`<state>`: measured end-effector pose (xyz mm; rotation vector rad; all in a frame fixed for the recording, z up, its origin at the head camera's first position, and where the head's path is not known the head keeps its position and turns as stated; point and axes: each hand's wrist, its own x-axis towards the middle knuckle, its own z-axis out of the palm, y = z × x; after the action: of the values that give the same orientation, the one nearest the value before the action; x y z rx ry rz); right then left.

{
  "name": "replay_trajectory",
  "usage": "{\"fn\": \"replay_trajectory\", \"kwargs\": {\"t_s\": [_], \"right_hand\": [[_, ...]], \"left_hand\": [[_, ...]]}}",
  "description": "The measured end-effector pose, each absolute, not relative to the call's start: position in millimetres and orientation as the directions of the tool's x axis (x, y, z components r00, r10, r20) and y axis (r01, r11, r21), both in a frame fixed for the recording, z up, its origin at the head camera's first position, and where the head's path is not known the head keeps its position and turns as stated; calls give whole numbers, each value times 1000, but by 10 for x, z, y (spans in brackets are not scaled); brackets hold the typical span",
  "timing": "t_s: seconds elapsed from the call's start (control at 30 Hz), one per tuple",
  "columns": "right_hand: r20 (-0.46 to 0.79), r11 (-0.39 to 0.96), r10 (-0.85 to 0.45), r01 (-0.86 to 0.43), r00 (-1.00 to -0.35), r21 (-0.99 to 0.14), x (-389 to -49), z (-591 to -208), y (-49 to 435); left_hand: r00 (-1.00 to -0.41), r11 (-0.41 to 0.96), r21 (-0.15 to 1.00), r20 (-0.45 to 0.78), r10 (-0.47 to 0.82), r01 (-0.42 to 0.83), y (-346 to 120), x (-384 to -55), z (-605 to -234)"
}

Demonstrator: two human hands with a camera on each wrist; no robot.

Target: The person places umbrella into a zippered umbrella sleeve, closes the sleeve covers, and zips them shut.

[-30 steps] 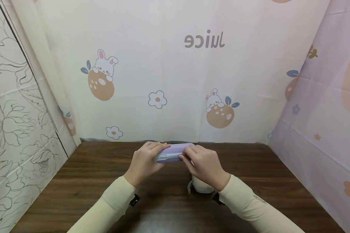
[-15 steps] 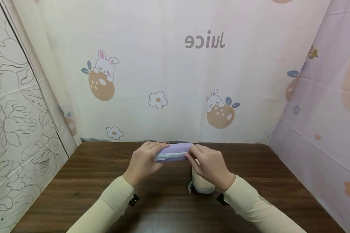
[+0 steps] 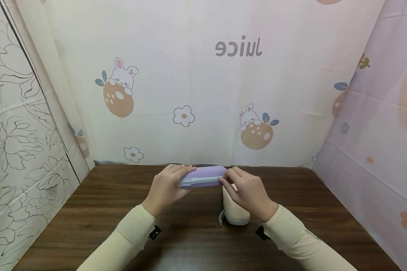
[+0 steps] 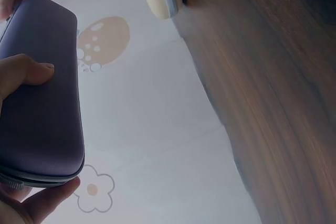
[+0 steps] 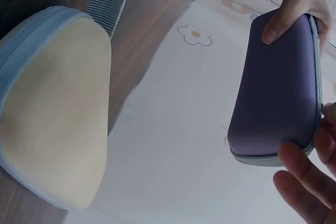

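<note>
A purple hard-shell zip case (image 3: 207, 172) with a pale blue zip band is held up over the table. My left hand (image 3: 167, 186) grips its left end, the thumb lying on the broad purple face in the left wrist view. At the right end of the zip band, my right hand (image 3: 248, 191) pinches the zipper pull between thumb and forefinger; the fingers mostly hide the pull. Two other right-hand fingers (image 5: 302, 195) are spread past the case's lower end in the right wrist view. Below the right hand stands a cream zip case (image 3: 236, 212) with pale blue trim.
The dark wooden table (image 3: 190, 241) reaches back to a printed curtain (image 3: 210, 82) with rabbits and flowers. A grey-blue fabric loop (image 3: 221, 217) sticks out from the cream case's left side. More patterned curtain (image 3: 376, 124) closes off the right.
My right hand has slid rightward along the zip band to the purple case's right end, showing more of the band and of the cream case. The left hand stays nearly still.
</note>
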<state>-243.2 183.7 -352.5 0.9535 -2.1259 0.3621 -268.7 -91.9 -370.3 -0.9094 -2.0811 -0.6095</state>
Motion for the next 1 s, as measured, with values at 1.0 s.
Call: {"fn": "replay_trajectory", "kwargs": {"t_s": [1.0], "right_hand": [[793,620,-409,-775,-453,-123,-2438,-3583,1925]], "left_hand": [[-486,594,192,785,385,781,-951,-2710,-3716]]}}
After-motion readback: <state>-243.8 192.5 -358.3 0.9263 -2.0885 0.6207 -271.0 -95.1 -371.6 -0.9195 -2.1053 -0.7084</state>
